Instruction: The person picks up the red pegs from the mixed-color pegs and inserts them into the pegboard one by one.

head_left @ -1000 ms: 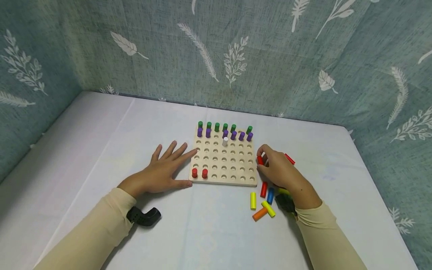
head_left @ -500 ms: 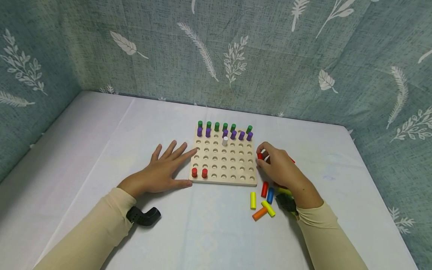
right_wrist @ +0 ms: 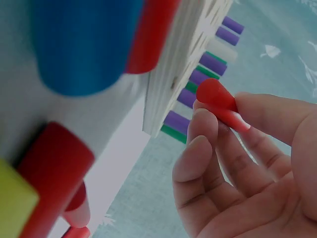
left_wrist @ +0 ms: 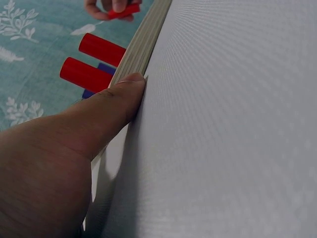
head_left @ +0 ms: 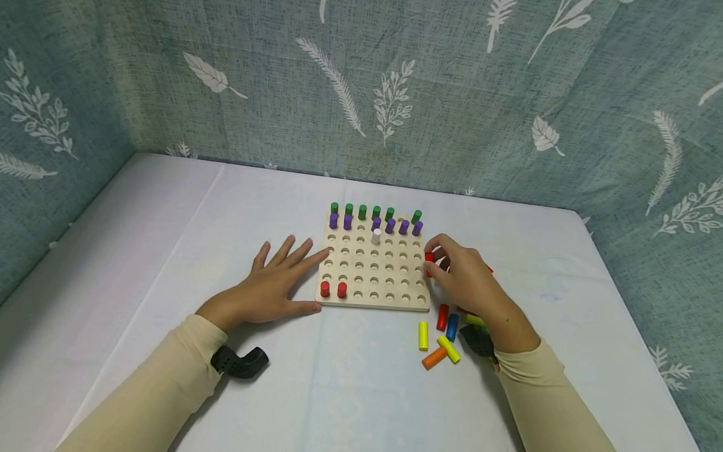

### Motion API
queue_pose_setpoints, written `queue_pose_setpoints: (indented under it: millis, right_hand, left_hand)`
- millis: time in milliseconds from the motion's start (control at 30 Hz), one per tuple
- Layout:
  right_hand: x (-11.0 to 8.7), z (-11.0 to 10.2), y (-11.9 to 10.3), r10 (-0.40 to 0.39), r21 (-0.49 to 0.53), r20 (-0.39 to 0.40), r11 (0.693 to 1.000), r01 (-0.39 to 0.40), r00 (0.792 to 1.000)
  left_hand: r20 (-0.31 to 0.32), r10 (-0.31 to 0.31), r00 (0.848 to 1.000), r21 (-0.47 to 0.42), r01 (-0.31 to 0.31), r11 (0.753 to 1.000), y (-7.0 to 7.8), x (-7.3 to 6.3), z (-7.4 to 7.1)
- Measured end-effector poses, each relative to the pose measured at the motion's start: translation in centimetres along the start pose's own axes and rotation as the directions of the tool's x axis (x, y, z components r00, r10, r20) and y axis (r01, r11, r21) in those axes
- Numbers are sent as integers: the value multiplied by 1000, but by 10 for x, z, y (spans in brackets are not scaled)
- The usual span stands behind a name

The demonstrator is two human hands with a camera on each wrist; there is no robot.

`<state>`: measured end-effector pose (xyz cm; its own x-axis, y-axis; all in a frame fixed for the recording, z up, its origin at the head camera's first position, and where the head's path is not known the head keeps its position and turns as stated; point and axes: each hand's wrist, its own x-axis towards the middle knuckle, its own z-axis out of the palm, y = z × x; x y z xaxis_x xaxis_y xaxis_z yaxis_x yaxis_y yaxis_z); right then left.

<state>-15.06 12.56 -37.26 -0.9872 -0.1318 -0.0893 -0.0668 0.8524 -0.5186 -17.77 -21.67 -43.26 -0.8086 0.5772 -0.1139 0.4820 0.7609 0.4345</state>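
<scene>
My right hand (head_left: 465, 276) pinches a red peg (head_left: 429, 258) between thumb and fingers at the wooden pegboard's (head_left: 353, 258) right edge. In the right wrist view this red peg (right_wrist: 213, 94) is clear of the board. My left hand (head_left: 271, 289) lies spread beside the board, index fingertip at its left edge, thumb (left_wrist: 124, 94) against its side near the front corner. Two red pegs (head_left: 341, 290) stand in the front row at the left. Green pegs (head_left: 362, 212) fill most of the back row, with purple pegs (head_left: 390, 226) before them and one white peg (head_left: 376, 236).
Loose pegs lie right of the board's front corner: yellow (head_left: 423, 336), red (head_left: 443, 317), blue (head_left: 452, 328), another yellow (head_left: 449, 349) and orange (head_left: 434, 358). More are partly hidden by my right wrist. A leaf-patterned cloth (head_left: 254, 113) hangs behind the white table (head_left: 282, 402).
My right hand has lifted slightly and moved left to the board's edge, and the red peg in it has turned more upright. The left hand stays in place.
</scene>
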Motion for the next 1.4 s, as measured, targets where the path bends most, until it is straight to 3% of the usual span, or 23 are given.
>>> queue_pose_setpoints:
  millis: [533, 1133, 1400]
  right_hand:
    - [-10, 4, -14, -98, 58, -37, 993, 100, 994]
    - [-18, 15, -32, -225, 114, -83, 966, 233, 971]
    - [-21, 19, -37, -187, 128, -50, 973, 192, 981]
  left_hand:
    - [8, 6, 1000, 0, -6, 1000, 0, 0, 2]
    - [11, 1, 1000, -2, -1, 1000, 0, 0, 1]
    - [-2, 14, 1000, -11, -14, 1000, 2, -1, -2]
